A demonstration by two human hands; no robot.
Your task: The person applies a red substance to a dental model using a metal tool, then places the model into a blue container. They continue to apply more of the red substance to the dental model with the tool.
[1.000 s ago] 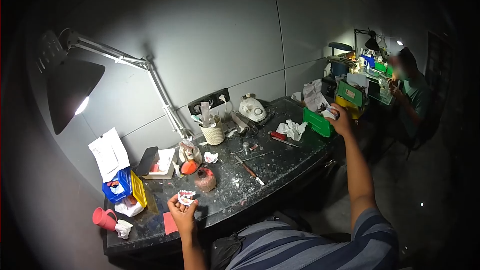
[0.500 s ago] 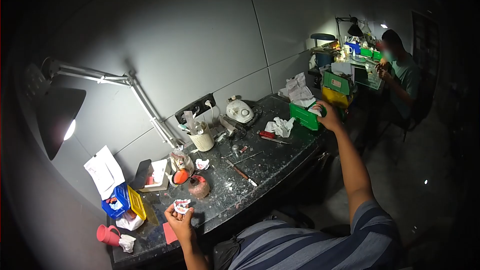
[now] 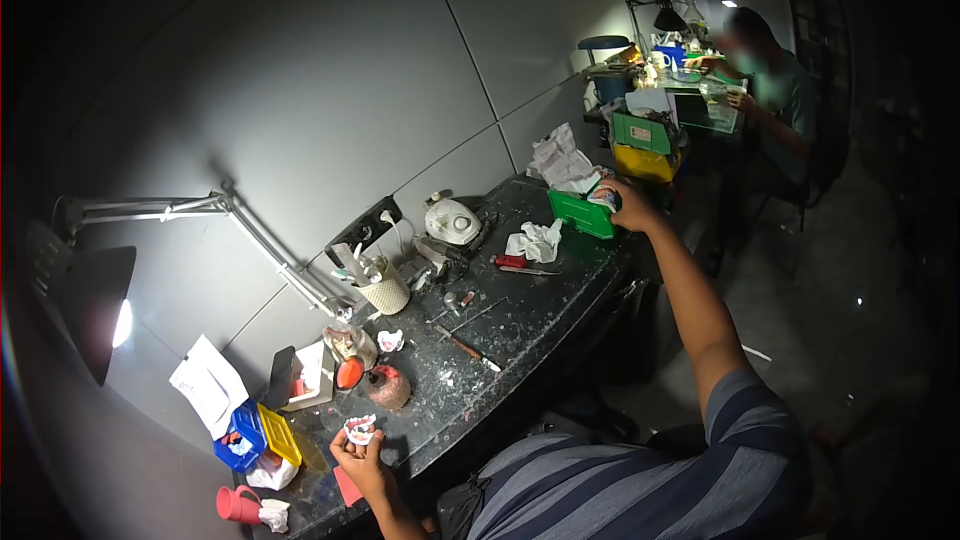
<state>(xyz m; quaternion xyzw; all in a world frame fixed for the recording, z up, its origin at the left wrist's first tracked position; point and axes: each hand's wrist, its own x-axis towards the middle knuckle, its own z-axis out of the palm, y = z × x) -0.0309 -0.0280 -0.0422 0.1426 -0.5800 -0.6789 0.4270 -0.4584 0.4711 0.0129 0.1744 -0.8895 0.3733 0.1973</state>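
Low at the front of the bench, my left hand (image 3: 365, 465) pinches a dental model (image 3: 360, 429), a white plaster arch with pink along its teeth. A pink sheet (image 3: 347, 487) lies beside that wrist. My arm stretches to the far right, where my right hand (image 3: 635, 208) is at the rim of a green bin (image 3: 580, 216). Its fingers are closed around a white and pinkish piece (image 3: 603, 197), partly hidden by the hand and the bin. Crumpled paper (image 3: 562, 158) stands up at the back of the bin.
A round reddish pot (image 3: 388, 387), a knife (image 3: 468, 348) and a red-handled tool (image 3: 512, 261) lie on the dark bench. Behind are a cup of tools (image 3: 385, 292) and a white machine (image 3: 452, 221). A lamp (image 3: 90, 300) hangs left; a person (image 3: 780, 105) sits far right.
The view has shifted, so the bench sits differently in frame. My right hand stays at the green bin, and my left still holds the dental model. The other person's hands have moved apart.
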